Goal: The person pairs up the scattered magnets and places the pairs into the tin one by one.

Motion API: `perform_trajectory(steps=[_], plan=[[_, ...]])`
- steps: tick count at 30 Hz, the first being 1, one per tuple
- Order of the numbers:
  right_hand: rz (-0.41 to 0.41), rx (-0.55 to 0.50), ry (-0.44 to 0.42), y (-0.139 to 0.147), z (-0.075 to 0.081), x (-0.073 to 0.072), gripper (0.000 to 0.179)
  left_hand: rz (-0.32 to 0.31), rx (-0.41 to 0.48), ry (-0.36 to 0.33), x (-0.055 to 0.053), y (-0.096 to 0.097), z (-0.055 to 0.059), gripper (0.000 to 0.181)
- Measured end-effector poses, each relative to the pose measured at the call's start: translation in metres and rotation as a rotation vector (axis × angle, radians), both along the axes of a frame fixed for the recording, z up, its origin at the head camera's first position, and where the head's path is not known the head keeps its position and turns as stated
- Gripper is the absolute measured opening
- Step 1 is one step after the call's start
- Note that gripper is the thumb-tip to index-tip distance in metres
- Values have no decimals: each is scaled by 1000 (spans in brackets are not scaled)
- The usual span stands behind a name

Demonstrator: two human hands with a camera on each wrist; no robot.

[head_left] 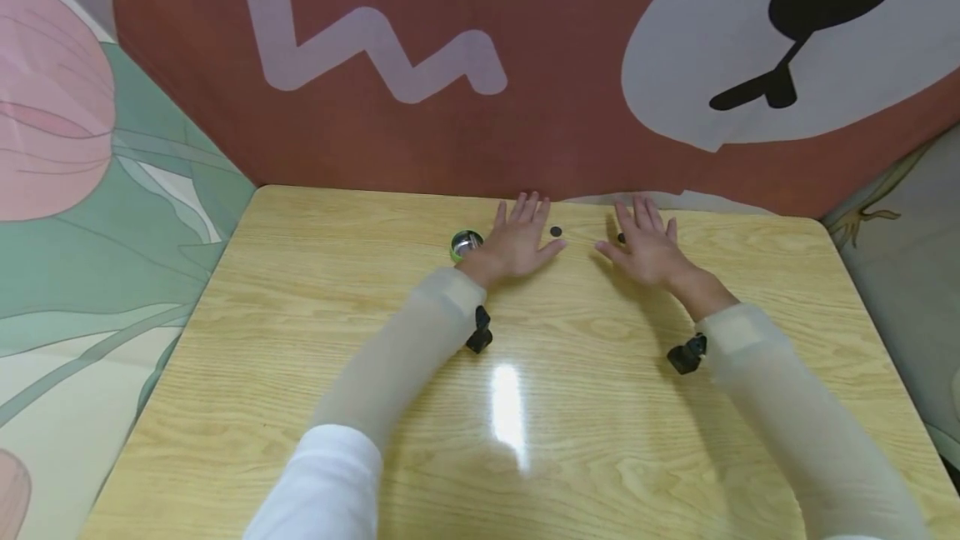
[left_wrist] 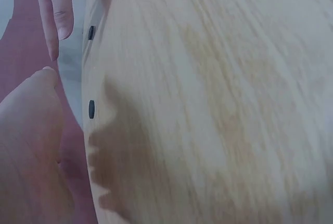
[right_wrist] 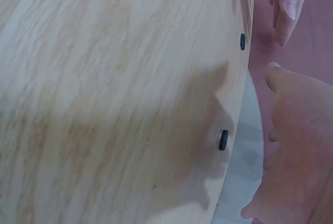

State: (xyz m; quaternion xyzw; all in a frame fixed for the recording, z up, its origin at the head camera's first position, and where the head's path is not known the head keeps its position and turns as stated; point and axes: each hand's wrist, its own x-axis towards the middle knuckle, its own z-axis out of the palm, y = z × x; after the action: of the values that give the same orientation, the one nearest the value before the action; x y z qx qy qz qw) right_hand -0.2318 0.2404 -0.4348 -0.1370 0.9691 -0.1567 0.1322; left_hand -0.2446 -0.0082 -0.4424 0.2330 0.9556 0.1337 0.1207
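Observation:
Two small black discs lie near the far edge of the wooden table (head_left: 360,340). The left disc (head_left: 556,232) is just right of my left hand (head_left: 517,244), whose fingers are spread and hold nothing. My right hand (head_left: 648,252) is also spread with nothing in it, and it partly covers the right disc (head_left: 621,237) in the head view. Both discs show in the left wrist view, one disc (left_wrist: 91,109) nearer and the other disc (left_wrist: 91,33) farther. A small round tin (head_left: 467,245) with a green rim and a shiny inside stands beside my left wrist.
A reddish-brown cloth (head_left: 450,140) with printed white and black shapes hangs behind the table's far edge. Floral fabric (head_left: 172,190) hangs on the left side. A light glare (head_left: 510,415) shows on the tabletop between my forearms.

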Motion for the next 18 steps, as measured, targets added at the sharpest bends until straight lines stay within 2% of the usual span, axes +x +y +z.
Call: perform_trajectory(steps=[14, 16, 18], plan=[[-27, -41, -33, 15, -18, 1, 86, 12, -13, -17, -2, 13, -16, 75], [-27, -58, -22, 16, -21, 1, 83, 10, -13, -11, -2, 15, -18, 73], [-9, -84, 21, 16, -23, 0, 72, 9, -18, 9, -4, 16, -19, 69]])
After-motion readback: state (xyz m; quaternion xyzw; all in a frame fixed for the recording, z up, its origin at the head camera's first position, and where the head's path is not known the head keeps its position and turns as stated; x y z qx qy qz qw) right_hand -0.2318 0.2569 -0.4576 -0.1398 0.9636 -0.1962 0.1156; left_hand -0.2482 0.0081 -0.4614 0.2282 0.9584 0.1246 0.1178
